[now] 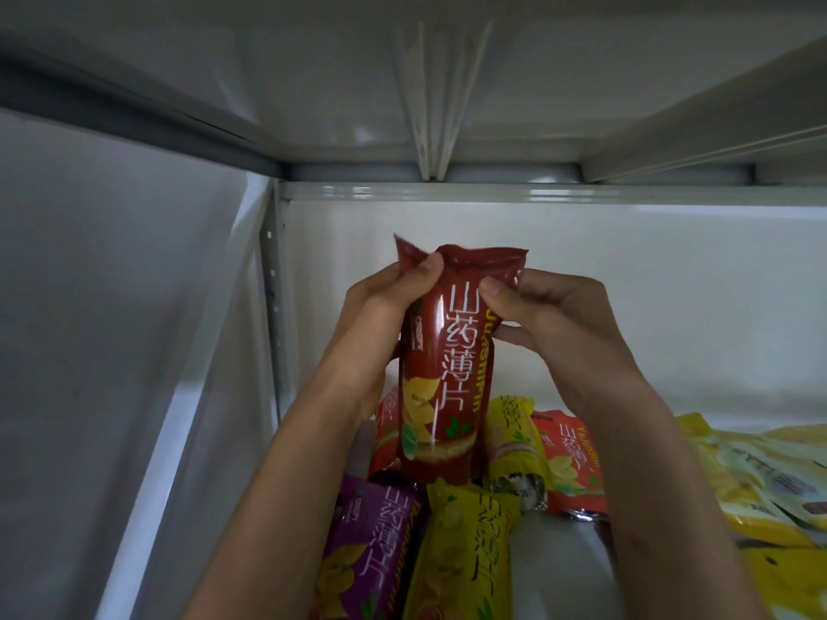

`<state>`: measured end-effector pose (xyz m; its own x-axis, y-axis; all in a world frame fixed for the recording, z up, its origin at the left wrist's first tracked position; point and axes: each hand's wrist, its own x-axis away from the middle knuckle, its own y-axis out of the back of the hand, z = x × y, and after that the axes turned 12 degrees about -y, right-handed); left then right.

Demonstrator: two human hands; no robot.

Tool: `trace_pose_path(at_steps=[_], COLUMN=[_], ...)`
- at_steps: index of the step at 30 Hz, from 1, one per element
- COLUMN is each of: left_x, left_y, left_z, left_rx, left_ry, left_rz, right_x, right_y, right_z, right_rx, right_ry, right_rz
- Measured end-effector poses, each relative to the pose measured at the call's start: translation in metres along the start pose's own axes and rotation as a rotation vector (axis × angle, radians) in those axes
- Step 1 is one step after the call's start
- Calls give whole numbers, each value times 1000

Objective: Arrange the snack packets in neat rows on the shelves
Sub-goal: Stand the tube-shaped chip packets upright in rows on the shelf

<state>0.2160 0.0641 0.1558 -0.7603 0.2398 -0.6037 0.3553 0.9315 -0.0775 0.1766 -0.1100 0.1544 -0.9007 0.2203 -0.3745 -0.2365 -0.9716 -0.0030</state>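
Observation:
A dark red snack packet (pixel 443 378) stands upright in the air above the white shelf (pixel 555 543), held by both hands. My left hand (pixel 380 315) grips its upper left side, thumb near the crimped top. My right hand (pixel 550 315) pinches its upper right corner. Below lie more packets: a purple one (pixel 371 548), a yellow one (pixel 465 557), another yellow one (pixel 514 445) and an orange-red one (pixel 568 463). Part of another red packet (pixel 387 436) shows behind the held one.
A heap of flat yellow packets (pixel 760 481) lies at the right of the shelf. The shelf's upright post (pixel 275 306) and a grey wall stand at the left. The upper shelf's underside (pixel 429 105) is close overhead. The white back panel (pixel 626 270) closes the rear.

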Motion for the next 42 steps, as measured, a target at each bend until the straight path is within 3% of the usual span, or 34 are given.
trace_pose_path(at_steps=[5,20,28,31,37,42], left_x=[2,5,6,6,3,1], left_y=[-1,-11,-12,-12,-10,-6], left_z=[0,4,4,6,4,8], left_rx=[59,74,115,100,107,82], left_ry=[-38,-84,-139,-152,-41,-79], left_rz=[-39,-33,-116,-123,28,-22], right_x=[2,2,1,1,-1,0], right_y=[2,-3,0,-1,1,2], right_z=[4,2,1,0,-3,0], right_rx=[46,-185,-73,-65,-63,-76], right_ry=[-39,-55,-37,-27,-5,-75], right_rz=[83,-118,83,52,-59,45])
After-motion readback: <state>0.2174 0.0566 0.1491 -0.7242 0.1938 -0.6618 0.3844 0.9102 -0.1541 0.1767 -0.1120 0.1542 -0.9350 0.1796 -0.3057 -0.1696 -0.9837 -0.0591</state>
